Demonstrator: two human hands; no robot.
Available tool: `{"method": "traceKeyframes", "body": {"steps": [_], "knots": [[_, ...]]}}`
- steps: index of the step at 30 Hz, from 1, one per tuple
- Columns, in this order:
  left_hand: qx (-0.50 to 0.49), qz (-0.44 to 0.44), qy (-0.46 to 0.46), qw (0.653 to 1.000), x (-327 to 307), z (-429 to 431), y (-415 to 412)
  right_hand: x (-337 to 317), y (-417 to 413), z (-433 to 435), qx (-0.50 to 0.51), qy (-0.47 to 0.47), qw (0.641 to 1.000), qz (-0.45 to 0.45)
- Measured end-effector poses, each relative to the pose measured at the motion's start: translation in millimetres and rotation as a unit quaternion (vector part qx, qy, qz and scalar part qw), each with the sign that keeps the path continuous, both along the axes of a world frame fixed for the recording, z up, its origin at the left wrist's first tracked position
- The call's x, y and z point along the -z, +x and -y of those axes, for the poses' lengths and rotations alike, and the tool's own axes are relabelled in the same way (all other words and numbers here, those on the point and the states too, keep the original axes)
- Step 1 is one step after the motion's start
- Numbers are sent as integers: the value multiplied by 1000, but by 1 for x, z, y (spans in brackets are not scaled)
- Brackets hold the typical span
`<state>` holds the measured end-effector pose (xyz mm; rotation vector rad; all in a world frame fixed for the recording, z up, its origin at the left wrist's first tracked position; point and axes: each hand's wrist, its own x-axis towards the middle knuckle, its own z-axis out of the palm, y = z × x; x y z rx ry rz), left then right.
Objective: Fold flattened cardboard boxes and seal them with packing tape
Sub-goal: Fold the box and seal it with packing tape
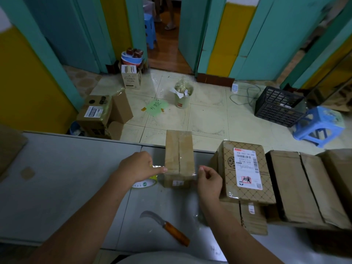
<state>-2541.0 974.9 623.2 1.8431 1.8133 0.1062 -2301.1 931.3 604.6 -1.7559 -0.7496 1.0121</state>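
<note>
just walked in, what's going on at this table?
A person is taping a small brown cardboard box on the grey table. The left hand holds a roll of clear packing tape at the box's left side. The right hand pinches the end of the clear tape strip, which is stretched across the box's near end. The top flaps are closed. A curved wooden-handled knife lies untouched nearby.
</note>
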Motion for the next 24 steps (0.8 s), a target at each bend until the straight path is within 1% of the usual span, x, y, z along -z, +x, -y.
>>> {"method": "traceKeyframes", "body": {"steps": [4,9,11,13,15,17,19,21,24], "knots": [[-4,32,-8,999,9,0,-1,10,-4,0,10,-46,998,-52],[-24,116,-66,991,21,-5,-7,18,-7,-1,-10,-89,993,-83],[-22,123,-74,989,25,-7,-9,18,-4,-2,-35,-108,990,-89],[-16,115,-75,990,27,-9,-11,19,-1,2,-65,-156,980,-106],[-13,109,-76,991,29,-11,-14,25,1,7,-54,-178,974,-131],[-9,112,-73,991,31,-9,-13,25,3,11,-32,-116,989,-90],[-6,115,-68,991,32,-8,-10,22,2,11,-51,-62,997,-22],[-4,111,-66,992,31,-8,-9,22,4,8,-85,-32,995,50],[-6,111,-67,992,30,-7,-12,25,5,10,-154,-13,977,144]]}}
